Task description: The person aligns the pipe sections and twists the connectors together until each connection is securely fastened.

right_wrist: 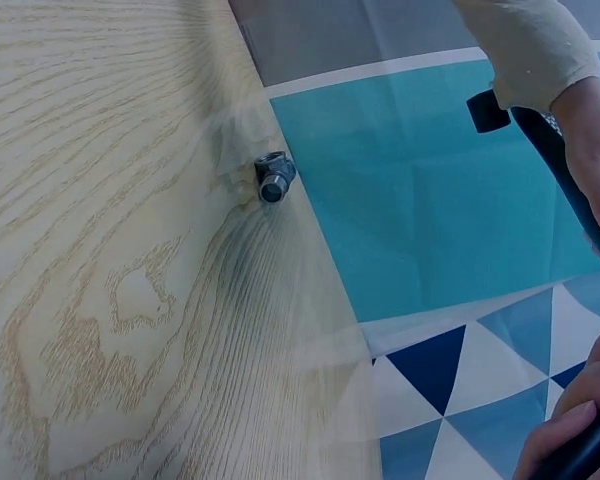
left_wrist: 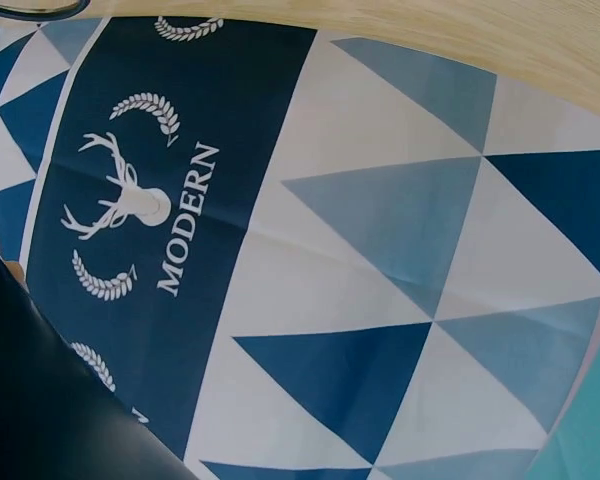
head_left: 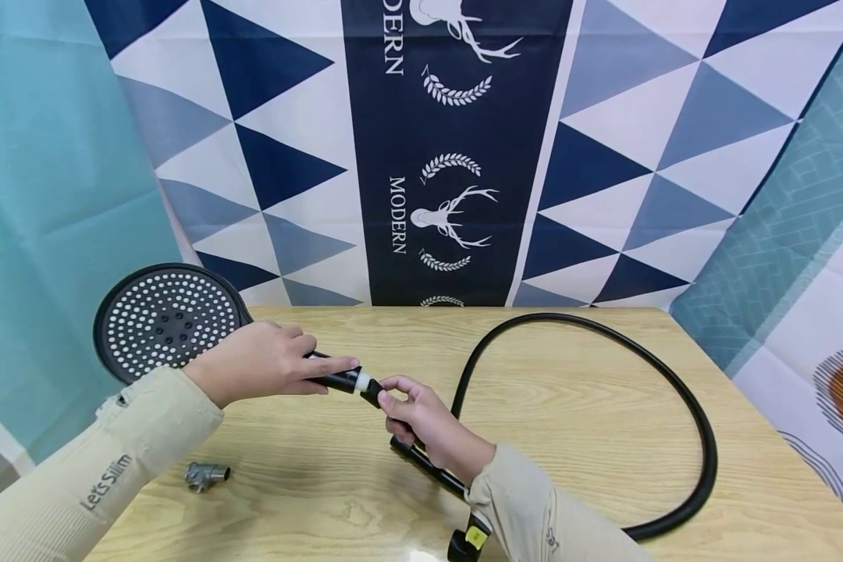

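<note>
Across the upper frame of the head view, a backdrop cloth (head_left: 464, 133) of blue and white triangles with a dark deer-print band. Below, filling much of the lower frame, a wood-grain tabletop (head_left: 569, 437). At right on it, a black hose (head_left: 709, 460) in one wide loop. At left, held up off the surface, a round black shower head (head_left: 172, 316) with pale nozzles, handle slanting toward mid-frame. Over that handle, the left hand (head_left: 270, 361), fingers curled round it, index stretched along toward its end. Just below centre, the right hand (head_left: 428, 421), thumb and fingers pinching a small black fitting (head_left: 371, 393); whether joined to the hose, cannot tell. Beneath, at lower centre, a black tube (head_left: 428, 468). At lower left, well apart, a metal connector (head_left: 206, 475). Smallest, between handle and fitting, a white collar (head_left: 362, 382).

Apparently at the joint now, coupling or uncoupling at the collar; which, cannot tell. Probably called for next: steadying the handle, aligning the fitting, then turning it.
</note>
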`<state>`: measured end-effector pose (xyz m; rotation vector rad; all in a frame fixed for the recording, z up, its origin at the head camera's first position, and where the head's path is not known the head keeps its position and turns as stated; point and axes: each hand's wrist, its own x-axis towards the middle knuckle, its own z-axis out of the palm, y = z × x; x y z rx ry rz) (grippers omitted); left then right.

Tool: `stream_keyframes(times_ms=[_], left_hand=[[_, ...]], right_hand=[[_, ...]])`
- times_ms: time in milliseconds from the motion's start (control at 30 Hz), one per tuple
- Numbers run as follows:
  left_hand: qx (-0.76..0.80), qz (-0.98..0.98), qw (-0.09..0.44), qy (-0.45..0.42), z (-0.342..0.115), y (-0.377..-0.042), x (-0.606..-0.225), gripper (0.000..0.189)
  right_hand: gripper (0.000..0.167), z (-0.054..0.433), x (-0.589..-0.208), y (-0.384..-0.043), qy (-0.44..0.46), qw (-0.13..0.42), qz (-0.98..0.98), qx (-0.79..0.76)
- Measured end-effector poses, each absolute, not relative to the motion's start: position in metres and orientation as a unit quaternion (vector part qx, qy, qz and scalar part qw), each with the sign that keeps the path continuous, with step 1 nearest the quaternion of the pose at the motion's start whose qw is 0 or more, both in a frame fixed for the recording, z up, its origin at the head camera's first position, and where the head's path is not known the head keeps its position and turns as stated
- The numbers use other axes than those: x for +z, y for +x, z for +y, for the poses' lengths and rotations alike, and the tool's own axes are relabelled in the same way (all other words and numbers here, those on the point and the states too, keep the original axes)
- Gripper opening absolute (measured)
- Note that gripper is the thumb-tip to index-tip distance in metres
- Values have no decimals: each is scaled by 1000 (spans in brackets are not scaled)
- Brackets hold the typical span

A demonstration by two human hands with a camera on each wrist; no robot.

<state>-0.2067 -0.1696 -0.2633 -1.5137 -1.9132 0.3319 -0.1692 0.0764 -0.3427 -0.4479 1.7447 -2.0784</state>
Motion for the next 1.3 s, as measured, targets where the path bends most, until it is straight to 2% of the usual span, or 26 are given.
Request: stream_keyframes(times_ms=[300, 533, 1300], left_hand=[[129, -739, 318, -580, -170, -208, -262, 59], [166, -736, 305, -582, -175, -206, -258, 51], [175, -723, 306, -594, -178, -197, -264, 52]], right_hand=[[13, 75, -340, -170, -147, 187, 627, -742], [19, 68, -338, -167, -133, 175, 653, -725], [20, 66, -340, -162, -169, 166, 682, -691]])
